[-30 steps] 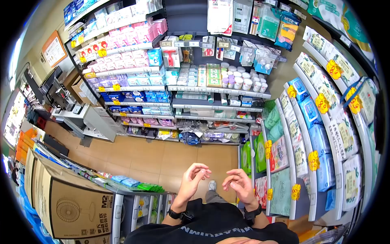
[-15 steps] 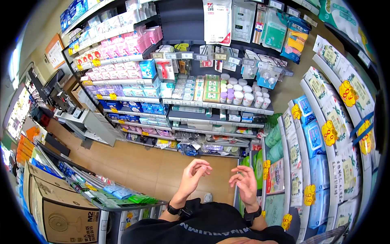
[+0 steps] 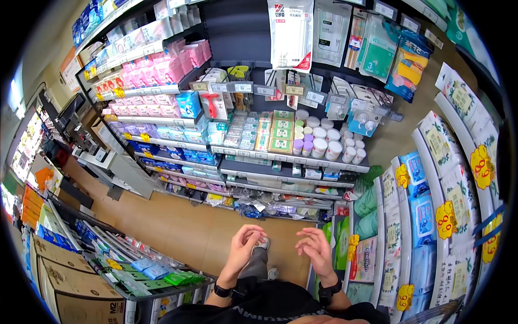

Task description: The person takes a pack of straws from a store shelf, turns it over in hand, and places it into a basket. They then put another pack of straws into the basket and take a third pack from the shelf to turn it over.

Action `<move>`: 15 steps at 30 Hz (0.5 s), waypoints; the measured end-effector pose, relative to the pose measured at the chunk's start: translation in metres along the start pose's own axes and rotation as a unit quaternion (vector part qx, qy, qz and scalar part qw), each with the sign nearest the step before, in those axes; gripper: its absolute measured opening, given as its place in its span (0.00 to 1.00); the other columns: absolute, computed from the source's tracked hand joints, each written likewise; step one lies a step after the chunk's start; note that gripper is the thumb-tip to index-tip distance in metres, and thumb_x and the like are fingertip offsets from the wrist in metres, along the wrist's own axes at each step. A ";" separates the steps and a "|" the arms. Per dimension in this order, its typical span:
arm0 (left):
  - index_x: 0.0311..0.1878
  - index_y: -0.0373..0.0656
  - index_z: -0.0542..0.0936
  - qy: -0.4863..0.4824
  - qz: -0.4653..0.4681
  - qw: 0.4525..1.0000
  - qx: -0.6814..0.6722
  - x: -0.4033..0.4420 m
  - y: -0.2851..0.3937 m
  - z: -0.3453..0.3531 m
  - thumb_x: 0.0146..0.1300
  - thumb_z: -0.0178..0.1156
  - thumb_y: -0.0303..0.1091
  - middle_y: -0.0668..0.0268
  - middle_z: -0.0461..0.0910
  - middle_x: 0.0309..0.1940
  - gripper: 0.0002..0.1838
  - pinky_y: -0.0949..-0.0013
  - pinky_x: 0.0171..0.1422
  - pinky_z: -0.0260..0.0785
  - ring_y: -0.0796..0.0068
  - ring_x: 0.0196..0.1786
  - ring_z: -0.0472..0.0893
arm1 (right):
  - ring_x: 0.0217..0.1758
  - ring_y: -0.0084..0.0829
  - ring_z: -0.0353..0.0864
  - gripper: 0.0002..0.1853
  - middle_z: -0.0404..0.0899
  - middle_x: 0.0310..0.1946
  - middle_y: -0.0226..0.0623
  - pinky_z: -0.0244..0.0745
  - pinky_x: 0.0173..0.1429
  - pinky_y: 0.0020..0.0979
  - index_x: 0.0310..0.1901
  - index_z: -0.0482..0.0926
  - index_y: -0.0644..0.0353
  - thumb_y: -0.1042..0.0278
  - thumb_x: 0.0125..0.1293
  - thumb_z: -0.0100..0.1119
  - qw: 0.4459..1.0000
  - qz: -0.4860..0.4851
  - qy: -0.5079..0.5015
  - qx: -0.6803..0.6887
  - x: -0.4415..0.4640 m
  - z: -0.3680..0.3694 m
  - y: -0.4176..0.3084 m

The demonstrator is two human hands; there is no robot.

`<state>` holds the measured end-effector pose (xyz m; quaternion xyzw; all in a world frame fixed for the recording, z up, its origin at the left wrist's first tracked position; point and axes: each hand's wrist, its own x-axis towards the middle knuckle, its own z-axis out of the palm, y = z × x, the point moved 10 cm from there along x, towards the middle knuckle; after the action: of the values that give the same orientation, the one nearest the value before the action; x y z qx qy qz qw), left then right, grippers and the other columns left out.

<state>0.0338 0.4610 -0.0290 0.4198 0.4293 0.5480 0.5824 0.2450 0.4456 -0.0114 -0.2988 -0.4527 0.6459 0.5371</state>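
Floor [image 3: 162,218]: tan, tiled. Ahead: tiered shelving [image 3: 237,38], dark back panel. Right: tiered rack [image 3: 379,232], pale rails. Lower left: low rack [image 3: 128,312]. Farther left: white counter [image 3: 127,177], beige wall [image 3: 47,56]. Lighting: bright; glare at left edge.

You wear a black fabric top [image 3: 270,299] with pale grey lettering across the chest, long grey trousers [image 3: 256,265], whitish shoes [image 3: 263,243] and a black band with a dark casing [image 3: 326,293] on each wrist.

Both hands, left [image 3: 244,249] and right [image 3: 315,249], are raised and hold nothing, apart above the tiled floor [image 3: 178,221]. Ahead, white-lidded tubs [image 3: 319,147] stand at the right end of a shelf [image 3: 259,153], beside stacked green-and-tan boxes [image 3: 282,131].
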 end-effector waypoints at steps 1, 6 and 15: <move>0.51 0.38 0.77 -0.006 0.003 1.000 -0.009 0.008 0.002 0.000 0.74 0.56 0.31 0.62 0.85 0.42 0.08 0.74 0.46 0.69 0.77 0.41 0.82 | 0.52 0.32 0.79 0.25 0.71 0.60 0.48 0.75 0.51 0.30 0.66 0.64 0.65 0.77 0.67 0.54 1.000 -0.003 0.000 -0.001 0.009 -0.002 0.000; 0.52 0.36 0.77 -0.036 0.038 0.999 -0.004 0.066 0.024 0.004 0.75 0.55 0.29 0.61 0.83 0.44 0.09 0.73 0.50 0.74 0.76 0.44 0.81 | 0.51 0.31 0.79 0.25 0.71 0.62 0.46 0.75 0.50 0.29 0.66 0.65 0.64 0.77 0.67 0.53 0.998 -0.037 -0.007 -0.048 0.065 -0.015 -0.008; 0.57 0.37 0.76 -0.050 0.178 0.982 0.051 0.201 0.119 0.019 0.75 0.53 0.29 0.62 0.84 0.51 0.12 0.74 0.53 0.70 0.76 0.51 0.81 | 0.63 0.31 0.71 0.25 0.70 0.66 0.39 0.75 0.59 0.33 0.64 0.68 0.62 0.76 0.65 0.55 0.965 -0.158 0.045 -0.206 0.188 -0.013 -0.105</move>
<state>0.0251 0.6669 0.0827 0.5452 0.3459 0.5986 0.4742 0.2549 0.6314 0.0971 -0.3559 -0.5928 0.4318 0.5792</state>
